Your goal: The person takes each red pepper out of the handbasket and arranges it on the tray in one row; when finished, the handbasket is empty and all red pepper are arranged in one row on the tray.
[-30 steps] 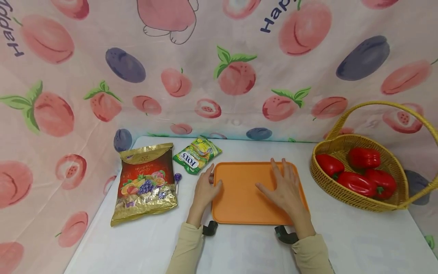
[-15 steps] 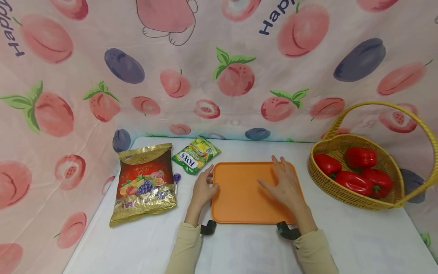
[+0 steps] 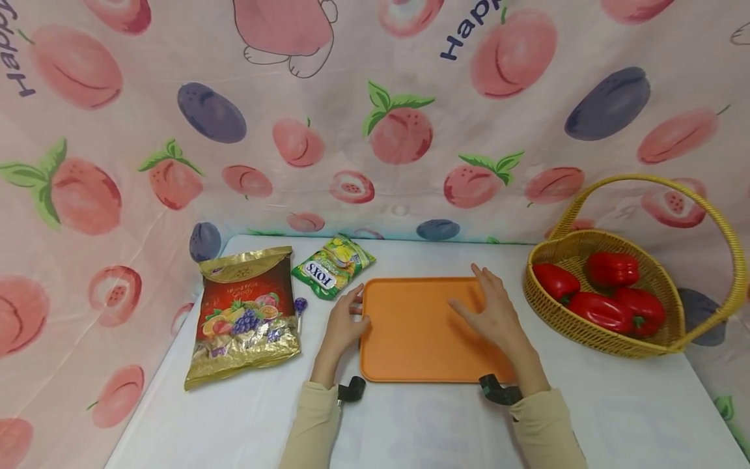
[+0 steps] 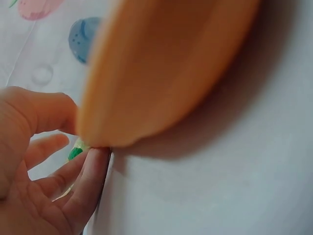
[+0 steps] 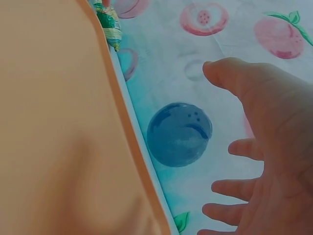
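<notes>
An orange rectangular tray [image 3: 418,332] lies flat on the white table. My left hand [image 3: 344,324] is at its left edge, thumb over the rim and fingers loosely bent. In the left wrist view the left fingertips [image 4: 100,155] come right up to the corner of the tray [image 4: 146,73]. Over the right side of the tray hovers my right hand [image 3: 495,318], fingers spread and holding nothing; it hides much of that edge. Seen from the right wrist, thumb and fingers stand apart above the tray [image 5: 54,78].
Left of the tray lie a large bag of fruit candy [image 3: 246,312], a purple lollipop [image 3: 301,305] and a green FOX'S candy bag [image 3: 333,266]. On the right, a yellow wicker basket [image 3: 551,319] with a tall handle holds several red bell peppers [image 3: 603,312]. Fruit-printed cloth hangs behind.
My right hand has drifted right and slightly away from the tray's middle. The left hand has shifted a little left, its thumb drawing back toward the edge. The head view has turned slightly right.
</notes>
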Demonstrator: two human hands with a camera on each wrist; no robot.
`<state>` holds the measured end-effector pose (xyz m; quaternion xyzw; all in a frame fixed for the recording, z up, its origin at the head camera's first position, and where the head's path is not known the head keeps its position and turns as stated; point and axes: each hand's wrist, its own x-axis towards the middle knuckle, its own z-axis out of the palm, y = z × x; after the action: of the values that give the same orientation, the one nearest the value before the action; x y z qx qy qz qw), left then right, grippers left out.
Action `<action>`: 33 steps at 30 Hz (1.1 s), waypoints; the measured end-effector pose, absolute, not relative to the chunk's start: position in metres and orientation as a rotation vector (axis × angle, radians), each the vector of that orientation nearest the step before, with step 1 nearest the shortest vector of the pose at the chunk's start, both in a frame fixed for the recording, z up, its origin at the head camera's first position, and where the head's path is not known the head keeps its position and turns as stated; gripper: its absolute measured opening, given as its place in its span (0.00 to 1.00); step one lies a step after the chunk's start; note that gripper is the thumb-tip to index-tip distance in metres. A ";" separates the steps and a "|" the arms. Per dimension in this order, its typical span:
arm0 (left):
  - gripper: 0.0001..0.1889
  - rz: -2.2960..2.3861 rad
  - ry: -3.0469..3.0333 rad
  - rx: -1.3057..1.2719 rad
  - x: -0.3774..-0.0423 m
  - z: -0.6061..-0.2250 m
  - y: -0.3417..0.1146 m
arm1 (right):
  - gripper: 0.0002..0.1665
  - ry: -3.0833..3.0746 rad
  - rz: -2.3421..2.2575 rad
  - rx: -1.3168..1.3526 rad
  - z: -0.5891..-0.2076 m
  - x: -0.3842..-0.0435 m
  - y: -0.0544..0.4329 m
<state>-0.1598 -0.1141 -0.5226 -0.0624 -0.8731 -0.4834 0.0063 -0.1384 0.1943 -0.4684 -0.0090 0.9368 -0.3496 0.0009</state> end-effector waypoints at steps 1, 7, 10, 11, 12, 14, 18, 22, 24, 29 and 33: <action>0.38 -1.522 -2.735 -0.196 -0.160 -0.523 -0.115 | 0.58 2.937 -1.097 -0.025 -0.468 -0.139 0.195; 0.34 -1.526 -2.742 -0.258 -0.160 -0.522 -0.116 | 0.57 2.935 -1.124 -0.032 -0.464 -0.142 0.203; 0.32 -1.520 -2.739 -0.281 -0.161 -0.522 -0.115 | 0.56 2.938 -1.147 -0.042 -0.462 -0.144 0.208; 0.31 -1.515 -2.735 -0.289 -0.161 -0.522 -0.115 | 0.56 2.941 -1.154 -0.044 -0.461 -0.144 0.209; 0.31 -1.507 -2.733 -0.294 -0.161 -0.523 -0.115 | 0.55 2.943 -1.163 -0.052 -0.460 -0.144 0.210; 0.30 -1.485 -2.728 -0.300 -0.161 -0.524 -0.116 | 0.55 2.939 -1.174 -0.052 -0.457 -0.145 0.213; 0.29 -1.448 -2.726 -0.286 -0.161 -0.526 -0.115 | 0.54 2.939 -1.203 -0.062 -0.451 -0.146 0.220; 0.28 -1.423 -2.734 -0.270 -0.160 -0.526 -0.115 | 0.52 2.984 -1.252 -0.109 -0.447 -0.149 0.227; 0.28 -1.412 -2.740 -0.266 -0.160 -0.526 -0.115 | 0.52 3.010 -1.270 -0.120 -0.445 -0.150 0.230; 0.28 -1.409 -2.758 -0.241 -0.160 -0.526 -0.114 | 0.49 3.042 -1.260 -0.062 -0.438 -0.152 0.238; 0.28 -1.412 -2.772 -0.234 -0.160 -0.525 -0.115 | 0.47 3.067 -1.243 -0.026 -0.432 -0.154 0.247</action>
<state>-0.1601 -0.1148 -0.5255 -0.0749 -0.8885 -0.4526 0.0110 -0.1535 0.2468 -0.4322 -0.0079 0.9235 -0.3743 -0.0836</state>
